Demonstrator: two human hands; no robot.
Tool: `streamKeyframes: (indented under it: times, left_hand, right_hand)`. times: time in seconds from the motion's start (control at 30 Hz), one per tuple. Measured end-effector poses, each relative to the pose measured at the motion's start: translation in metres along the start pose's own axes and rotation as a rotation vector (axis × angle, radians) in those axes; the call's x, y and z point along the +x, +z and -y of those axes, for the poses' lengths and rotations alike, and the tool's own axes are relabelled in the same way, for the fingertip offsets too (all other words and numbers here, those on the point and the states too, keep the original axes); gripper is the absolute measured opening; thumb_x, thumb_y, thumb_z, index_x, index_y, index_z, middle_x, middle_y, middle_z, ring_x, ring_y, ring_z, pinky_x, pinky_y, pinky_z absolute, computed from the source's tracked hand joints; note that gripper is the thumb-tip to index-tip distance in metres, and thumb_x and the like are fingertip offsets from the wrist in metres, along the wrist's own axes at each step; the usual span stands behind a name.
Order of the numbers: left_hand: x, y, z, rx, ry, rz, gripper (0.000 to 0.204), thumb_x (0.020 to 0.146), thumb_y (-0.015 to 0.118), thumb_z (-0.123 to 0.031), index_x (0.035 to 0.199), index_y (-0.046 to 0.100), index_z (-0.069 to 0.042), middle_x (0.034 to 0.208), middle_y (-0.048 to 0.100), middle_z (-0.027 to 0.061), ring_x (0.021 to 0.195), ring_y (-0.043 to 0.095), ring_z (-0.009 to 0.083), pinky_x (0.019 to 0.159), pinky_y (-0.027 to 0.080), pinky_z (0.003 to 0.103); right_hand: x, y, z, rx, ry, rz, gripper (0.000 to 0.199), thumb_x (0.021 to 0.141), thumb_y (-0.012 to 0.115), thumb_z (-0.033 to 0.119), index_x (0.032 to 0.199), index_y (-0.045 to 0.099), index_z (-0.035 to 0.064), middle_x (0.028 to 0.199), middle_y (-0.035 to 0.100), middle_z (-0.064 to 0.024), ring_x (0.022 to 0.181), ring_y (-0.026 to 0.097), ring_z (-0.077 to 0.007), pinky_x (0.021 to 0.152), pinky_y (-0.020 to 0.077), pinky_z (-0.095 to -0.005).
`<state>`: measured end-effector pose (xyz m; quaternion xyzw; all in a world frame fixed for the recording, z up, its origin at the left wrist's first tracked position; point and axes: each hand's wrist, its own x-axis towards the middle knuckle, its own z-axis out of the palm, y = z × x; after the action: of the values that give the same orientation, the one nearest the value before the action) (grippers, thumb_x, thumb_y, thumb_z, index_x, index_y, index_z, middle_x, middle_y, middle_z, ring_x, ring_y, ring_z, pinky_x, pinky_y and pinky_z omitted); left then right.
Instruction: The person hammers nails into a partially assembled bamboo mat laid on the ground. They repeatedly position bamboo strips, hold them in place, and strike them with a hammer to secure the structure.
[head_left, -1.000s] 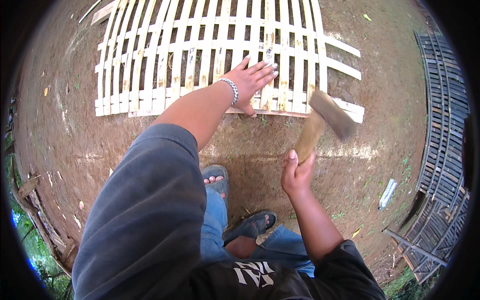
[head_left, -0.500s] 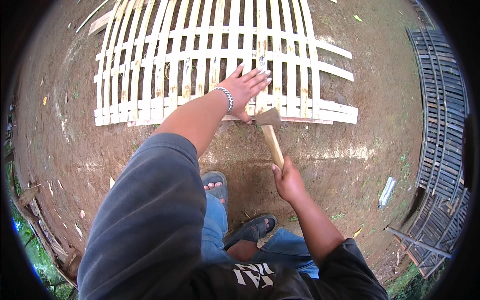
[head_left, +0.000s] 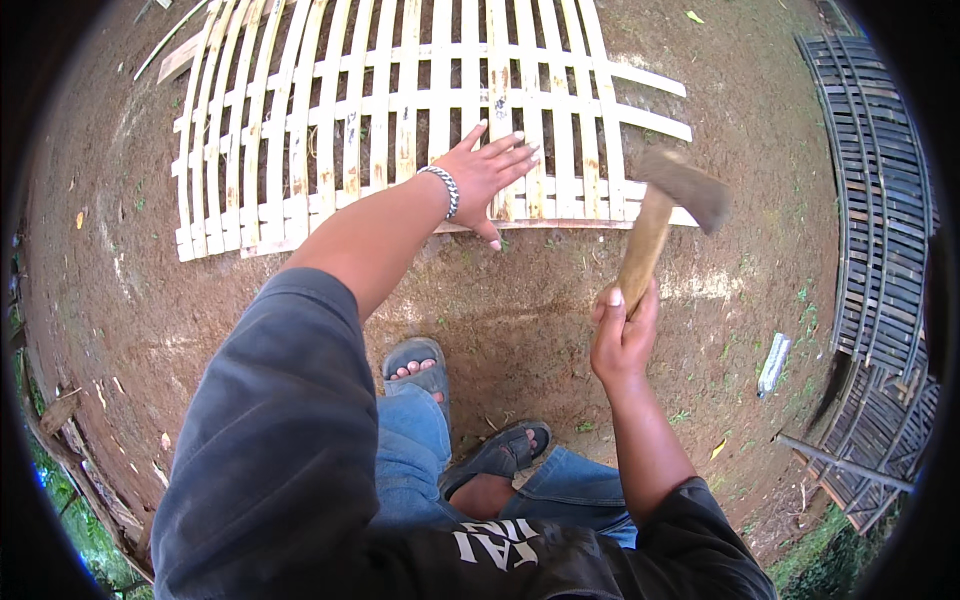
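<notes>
A pale woven lattice panel of split bamboo strips [head_left: 400,120] is laid flat on the bare brown earth ground [head_left: 560,320]. The left hand [head_left: 487,175] is spread flat, fingers extended, and pressed on the panel's near edge, close to its right corner; nothing is grasped by it. A beaded metal bracelet [head_left: 445,190] is worn at that wrist.

The right hand [head_left: 622,335] is clenched around the lower end of a pale wooden handle of a hatchet with a dark, blurred metal head [head_left: 662,215]. The tool is held raised and tilted, its head up and to the right of the left hand, just over the panel's right near corner; whether the panel is touched by it cannot be told. The two hands are kept well apart, the handle rising between them and to the right.

Against the frame half a second earlier, the hatchet head is seen lifted away from its spot just beside the left hand and swung out to the right; the right hand has shifted rightward too. The left hand is unchanged in place on the panel.

Two feet in dark sandals [head_left: 495,455] are seen below. A stack of dark slatted panels [head_left: 880,200] lies at the right rim.
</notes>
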<state>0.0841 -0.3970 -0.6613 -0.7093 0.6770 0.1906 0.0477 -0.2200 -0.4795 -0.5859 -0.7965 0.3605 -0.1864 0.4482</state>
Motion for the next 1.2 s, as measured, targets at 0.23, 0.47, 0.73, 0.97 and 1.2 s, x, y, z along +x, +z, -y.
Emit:
streamKeyframes:
  times: [0.23, 0.47, 0.73, 0.97, 1.2]
  left_hand:
    - [0.007, 0.002, -0.008, 0.037, 0.002, 0.015, 0.136, 0.070, 0.077, -0.081, 0.170, 0.013, -0.016, 0.177, 0.014, 0.0036, 0.164, 0.009, 0.0235, 0.132, 0.011, 0.058]
    - [0.000, 0.002, -0.003, 0.032, -0.033, 0.034, 0.132, 0.073, 0.076, -0.079, 0.170, 0.013, -0.016, 0.178, 0.014, 0.0029, 0.164, 0.010, 0.0232, 0.132, 0.010, 0.056]
    - [0.006, 0.007, -0.009, 0.001, -0.023, 0.007, 0.130, 0.074, 0.076, -0.079, 0.170, 0.013, -0.017, 0.177, 0.014, 0.0020, 0.164, 0.009, 0.0229, 0.133, 0.011, 0.056]
    - [0.006, 0.005, -0.007, 0.016, -0.030, 0.006, 0.129, 0.074, 0.075, -0.079, 0.170, 0.014, -0.017, 0.177, 0.014, 0.0021, 0.164, 0.009, 0.0230, 0.133, 0.010, 0.056]
    - [0.007, 0.007, -0.007, 0.007, -0.023, -0.012, 0.128, 0.075, 0.074, -0.079, 0.170, 0.015, -0.017, 0.177, 0.015, 0.0029, 0.164, 0.010, 0.0231, 0.133, 0.010, 0.056]
  right_hand:
    - [0.004, 0.019, -0.032, -0.549, 0.201, 0.346, 0.043, 0.109, 0.053, 0.021, 0.143, 0.040, -0.0017, 0.091, 0.067, -0.0154, 0.071, 0.067, -0.0242, 0.067, 0.0564, -0.0401]
    - [0.015, 0.011, 0.020, -0.367, 0.373, 0.245, 0.043, 0.107, 0.055, 0.022, 0.143, 0.042, 0.0030, 0.095, 0.071, -0.0279, 0.087, 0.072, -0.0461, 0.078, 0.0581, -0.0558]
    - [0.011, 0.009, -0.019, -0.680, 0.374, 0.514, 0.045, 0.107, 0.055, 0.024, 0.148, 0.043, 0.0085, 0.108, 0.070, -0.0293, 0.088, 0.074, -0.0417, 0.079, 0.0586, -0.0503]
    - [0.005, 0.019, 0.000, 0.529, 0.376, 0.063, 0.032, 0.111, 0.051, 0.028, 0.134, 0.045, 0.0072, 0.091, 0.064, -0.0141, 0.071, 0.066, -0.0198, 0.064, 0.0560, -0.0346]
    - [-0.003, 0.009, 0.002, -0.028, 0.669, 0.429, 0.027, 0.111, 0.052, 0.029, 0.123, 0.047, 0.0057, 0.075, 0.057, -0.0011, 0.060, 0.057, -0.0123, 0.052, 0.0508, -0.0305]
